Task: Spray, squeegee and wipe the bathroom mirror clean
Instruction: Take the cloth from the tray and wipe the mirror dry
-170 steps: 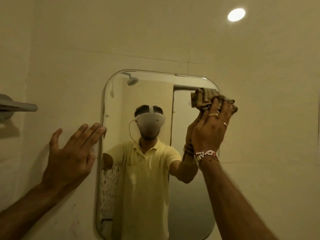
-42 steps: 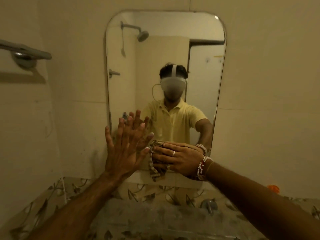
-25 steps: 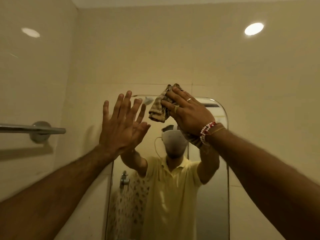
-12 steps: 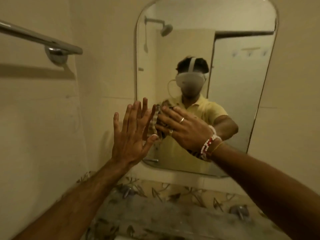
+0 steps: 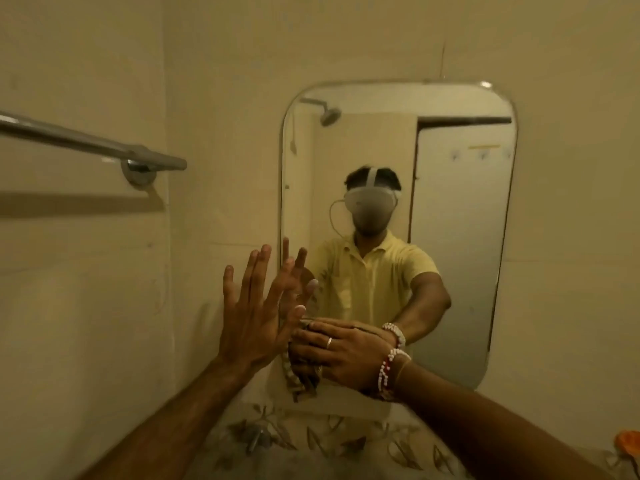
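Note:
A tall mirror with rounded corners hangs on the cream tiled wall. My right hand, with a ring and a bead bracelet, presses a brown checked cloth flat against the mirror's lower left corner. Part of the cloth hangs below the palm. My left hand is open, fingers spread, palm resting on the wall at the mirror's left edge, just above and left of the right hand. No spray bottle or squeegee is in view.
A chrome towel bar sticks out from the left wall at head height. Below the mirror runs a leaf-patterned tile band with a tap. An orange object sits at the far right edge.
My right hand has slid the cloth down from the mirror's middle left to its lower left corner. My left hand stays flat near the left edge. The view has tilted up slightly.

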Motion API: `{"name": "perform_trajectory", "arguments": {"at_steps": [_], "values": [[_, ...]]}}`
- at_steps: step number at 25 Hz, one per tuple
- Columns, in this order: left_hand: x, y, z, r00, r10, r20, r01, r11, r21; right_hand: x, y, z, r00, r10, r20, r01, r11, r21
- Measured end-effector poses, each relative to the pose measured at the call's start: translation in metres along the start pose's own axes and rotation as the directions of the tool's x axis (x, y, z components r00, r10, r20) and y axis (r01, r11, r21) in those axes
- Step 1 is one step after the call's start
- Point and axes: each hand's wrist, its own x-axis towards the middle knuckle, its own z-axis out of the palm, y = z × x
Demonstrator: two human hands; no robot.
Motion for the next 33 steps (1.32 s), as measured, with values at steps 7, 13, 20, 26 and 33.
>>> {"name": "perform_trajectory", "arguments": {"at_steps": [7, 13, 20, 26, 33], "values": [[0.14, -0.033, -0.05, 0.968, -0.091, -0.234, 0.081, 0.995, -0.053, 0.079, 0.132, -0.119, 0.934, 0.326, -0.145, -0.349, 0.918, -0.187], [0.205, -0.065, -0.073, 0.951, -0.082, -0.298, 0.079, 0.997, -0.021, 0.112, 0.259, -0.185, 0.754, 0.609, -0.245, -0.655, 0.723, -0.219], [0.117, -0.058, -0.037, 0.964, -0.18, -0.196, 0.157, 0.98, -0.125, 0.104, 0.182, -0.134, 0.818, 0.532, -0.219, -0.573, 0.787, -0.227], [-0.001, -0.027, -0.013, 0.983, -0.178, -0.053, 0.168, 0.974, -0.153, 0.086, 0.039, -0.047, 0.896, 0.437, -0.08, -0.444, 0.889, -0.111], [-0.097, -0.017, -0.001, 0.967, -0.204, 0.151, 0.215, 0.974, -0.066, 0.037, -0.096, 0.024, 0.933, 0.359, -0.001, -0.359, 0.933, 0.009]]}}
